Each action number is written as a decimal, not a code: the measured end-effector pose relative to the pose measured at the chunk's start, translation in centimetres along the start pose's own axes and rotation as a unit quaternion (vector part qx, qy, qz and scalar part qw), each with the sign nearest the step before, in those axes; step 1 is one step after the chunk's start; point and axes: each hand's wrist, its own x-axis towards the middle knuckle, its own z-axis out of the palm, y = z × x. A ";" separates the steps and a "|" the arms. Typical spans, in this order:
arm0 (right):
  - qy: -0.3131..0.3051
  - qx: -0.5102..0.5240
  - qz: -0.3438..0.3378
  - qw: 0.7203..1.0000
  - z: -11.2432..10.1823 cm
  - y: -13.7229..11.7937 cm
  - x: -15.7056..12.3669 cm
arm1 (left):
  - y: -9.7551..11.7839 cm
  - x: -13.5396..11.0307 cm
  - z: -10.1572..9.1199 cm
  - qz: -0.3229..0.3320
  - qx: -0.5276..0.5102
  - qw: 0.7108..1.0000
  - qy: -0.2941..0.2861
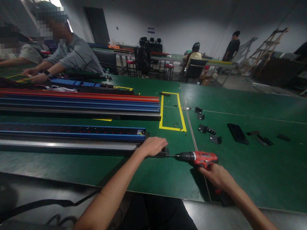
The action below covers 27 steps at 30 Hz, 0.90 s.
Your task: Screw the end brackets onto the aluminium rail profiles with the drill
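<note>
My right hand (217, 175) is wrapped round the grip of a red and black cordless drill (206, 157). The drill's long bit (170, 155) points left and meets a black end bracket (162, 153) on a long aluminium profile (92, 143). Over that same end lies my left hand (154, 146), closed on the profile, its fingers bent across the top and partly hidden. The profile has a silver face and a blue edge, and it lies flat along the green table.
Behind it lie more long profiles (115, 103) in red, blue and silver. Small black brackets (215, 139) and a black phone (238, 134) lie to the right. Yellow tape (182, 117) marks a rectangle on the green table (267, 177). A co-worker (81, 53) sits at the far left.
</note>
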 end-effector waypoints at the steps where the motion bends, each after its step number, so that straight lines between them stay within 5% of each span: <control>1: 0.000 0.001 0.000 1.000 0.0 0.0 0.0 | 0.0 0.0 0.0 -0.001 0.001 1.000 0.000; 27: 0.000 -0.003 0.004 1.000 0.2 0.2 0.2 | 0.0 0.0 -0.1 -0.004 -0.006 1.000 -0.003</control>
